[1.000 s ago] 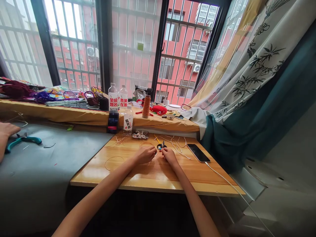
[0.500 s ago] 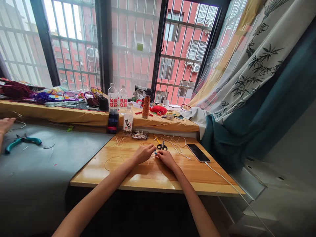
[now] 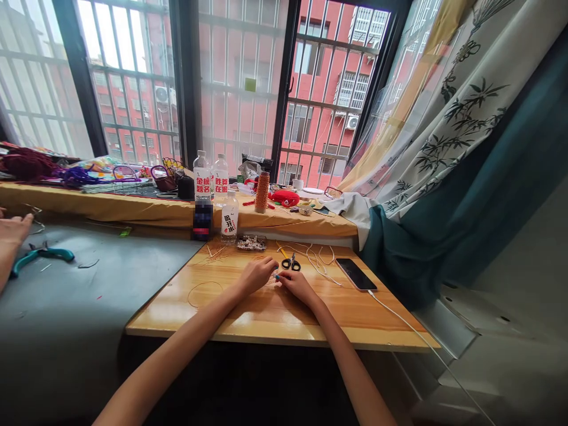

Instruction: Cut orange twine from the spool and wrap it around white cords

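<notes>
My left hand [image 3: 259,274] and my right hand [image 3: 296,284] meet above the wooden table board [image 3: 248,322], their fingers pinched close together. At the fingertips of my right hand shows a small blue piece [image 3: 277,277], too small to name. Fine thread-like strands [image 3: 271,280] seem to run below it. What the fingers of my left hand pinch is hidden. Just beyond my hands lie black-handled scissors [image 3: 291,263]. A loop of thin brown cord [image 3: 190,294] rests on the board left of my left forearm.
A phone [image 3: 356,274] with a white cable and white cords [image 3: 323,269] lie right. A clear box of small parts [image 3: 251,242], a bottle [image 3: 229,219] and a spool of orange-brown cord [image 3: 262,193] stand behind. Left are teal pliers [image 3: 42,254] and another person's hand [image 3: 15,234].
My fingertips and the blue piece have shifted slightly left. The other person's hand at the far left has moved further into view.
</notes>
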`<state>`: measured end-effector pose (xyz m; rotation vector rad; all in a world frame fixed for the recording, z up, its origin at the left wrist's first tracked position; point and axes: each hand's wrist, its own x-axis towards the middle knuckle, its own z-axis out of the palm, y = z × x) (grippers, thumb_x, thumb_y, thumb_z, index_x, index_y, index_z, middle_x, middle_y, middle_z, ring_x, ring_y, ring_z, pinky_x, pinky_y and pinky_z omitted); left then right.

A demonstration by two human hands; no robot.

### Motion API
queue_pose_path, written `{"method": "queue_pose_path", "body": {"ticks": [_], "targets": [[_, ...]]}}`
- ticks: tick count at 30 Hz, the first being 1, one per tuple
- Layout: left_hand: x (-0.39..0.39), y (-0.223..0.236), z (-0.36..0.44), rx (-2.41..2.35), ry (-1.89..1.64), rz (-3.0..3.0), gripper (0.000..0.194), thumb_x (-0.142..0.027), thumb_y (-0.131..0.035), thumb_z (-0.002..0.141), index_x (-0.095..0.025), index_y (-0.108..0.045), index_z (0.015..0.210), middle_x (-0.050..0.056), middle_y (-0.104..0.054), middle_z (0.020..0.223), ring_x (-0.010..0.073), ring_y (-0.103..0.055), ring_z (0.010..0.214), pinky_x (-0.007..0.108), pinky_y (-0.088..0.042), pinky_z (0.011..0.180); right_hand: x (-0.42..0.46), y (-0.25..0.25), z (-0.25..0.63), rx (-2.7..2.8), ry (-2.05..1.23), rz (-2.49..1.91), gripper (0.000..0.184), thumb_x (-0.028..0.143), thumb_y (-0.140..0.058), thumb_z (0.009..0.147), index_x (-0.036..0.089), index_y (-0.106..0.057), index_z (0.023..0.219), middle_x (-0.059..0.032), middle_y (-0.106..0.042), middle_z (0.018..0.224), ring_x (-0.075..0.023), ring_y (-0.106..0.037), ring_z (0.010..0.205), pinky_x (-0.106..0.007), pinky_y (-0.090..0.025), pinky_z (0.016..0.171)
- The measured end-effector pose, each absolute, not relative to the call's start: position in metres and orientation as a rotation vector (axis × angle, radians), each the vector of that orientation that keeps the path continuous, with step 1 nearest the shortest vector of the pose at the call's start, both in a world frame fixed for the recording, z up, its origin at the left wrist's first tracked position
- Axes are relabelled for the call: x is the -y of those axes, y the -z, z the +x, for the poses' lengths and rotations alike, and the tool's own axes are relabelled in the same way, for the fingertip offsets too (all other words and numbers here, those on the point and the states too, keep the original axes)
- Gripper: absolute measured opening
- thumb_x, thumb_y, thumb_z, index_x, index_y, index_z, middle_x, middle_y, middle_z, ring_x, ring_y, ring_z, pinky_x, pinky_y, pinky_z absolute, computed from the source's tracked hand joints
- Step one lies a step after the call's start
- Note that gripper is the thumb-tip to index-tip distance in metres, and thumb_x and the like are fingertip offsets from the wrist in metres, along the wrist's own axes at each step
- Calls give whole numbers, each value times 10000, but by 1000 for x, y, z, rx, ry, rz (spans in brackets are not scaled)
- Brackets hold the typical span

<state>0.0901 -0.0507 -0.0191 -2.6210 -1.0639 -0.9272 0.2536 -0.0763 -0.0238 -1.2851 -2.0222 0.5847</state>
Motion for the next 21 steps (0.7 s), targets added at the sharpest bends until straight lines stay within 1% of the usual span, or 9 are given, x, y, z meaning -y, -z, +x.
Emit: {"method": "queue_pose_path", "body": {"ticks": [8,12,16,18,21], "targets": [[45,23,90,1186,925,-2631,153,-262,-397,840,-216,-535,886,12,-588,892,125,-567,711,200,-359,557,75,27,253,2036,-586,-1228,222,232,-437,771,159,-647,764,-15,-618,697,-128,-523,652,-209,-374,604],[44,25,91,1191,924,-2663,152,-273,-403,835,-207,-538,862,14,-597,869,130,-568,728,202,-362,570,74,29,253,2035,-598,-1212,228,234,-439,763,161,-655,769,-16,-624,713,-133,-526,671,-217,-377,623],[44,25,90,1115,925,-2726,108,-217,-439,806,-201,-541,840,13,-596,853,130,-561,751,198,-369,588,74,28,252,2010,-648,-1168,227,266,-459,751,167,-656,803,-21,-635,761,-139,-534,708,-226,-387,656],[44,25,90,1081,936,-2751,108,-178,-449,788,-198,-541,842,11,-597,852,129,-559,748,199,-372,591,74,27,252,1974,-686,-1152,235,297,-466,745,160,-652,784,-21,-622,736,-131,-528,675,-219,-392,628],[44,25,90,1047,964,-2778,134,-157,-435,788,-190,-545,860,20,-599,851,131,-559,748,204,-380,601,73,24,252,1900,-730,-1154,269,364,-471,740,149,-632,750,-4,-564,632,-103,-484,562,-198,-377,536]]}}
